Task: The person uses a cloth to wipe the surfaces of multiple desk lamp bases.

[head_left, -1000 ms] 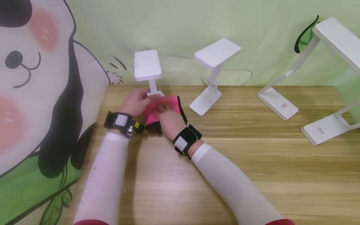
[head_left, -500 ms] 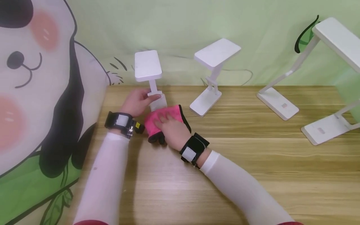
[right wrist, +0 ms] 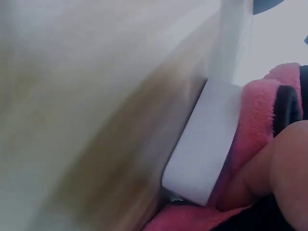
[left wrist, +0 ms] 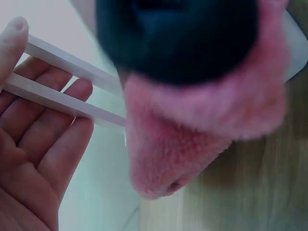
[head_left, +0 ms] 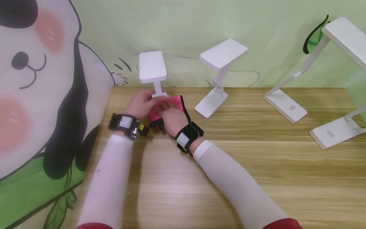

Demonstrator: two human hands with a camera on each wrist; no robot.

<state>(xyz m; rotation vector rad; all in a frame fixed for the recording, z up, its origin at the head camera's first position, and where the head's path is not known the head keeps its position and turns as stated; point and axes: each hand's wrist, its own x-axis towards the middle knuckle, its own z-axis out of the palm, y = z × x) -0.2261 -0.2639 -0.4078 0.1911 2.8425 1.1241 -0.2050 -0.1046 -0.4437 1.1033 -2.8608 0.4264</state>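
Note:
My left hand [head_left: 140,104] grips the jointed arm of a white desk lamp [head_left: 152,67]. In the left wrist view, thumb and fingers lie around the two thin arm bars [left wrist: 60,102]. A pink plush cleaning cloth [head_left: 178,102] with black edging covers most of the lamp's base. On top of the cloth, my right hand [head_left: 173,120] holds it against the base with bent fingers. Seen from the right wrist, the cloth [right wrist: 256,113] folds over the side of the white base [right wrist: 204,137]. Part of the cloth is hidden under that hand.
A second white desk lamp [head_left: 211,103] stands to the right, then a taller one [head_left: 286,106]. The base of another lamp [head_left: 333,133] shows at the right edge. All stand on a wooden table [head_left: 228,175] before a pale green wall with a panda picture [head_left: 23,79].
My right hand slid the cloth toward me along the lamp base, baring its upper part, then pushed it back up toward the arm. The left hand kept its grip.

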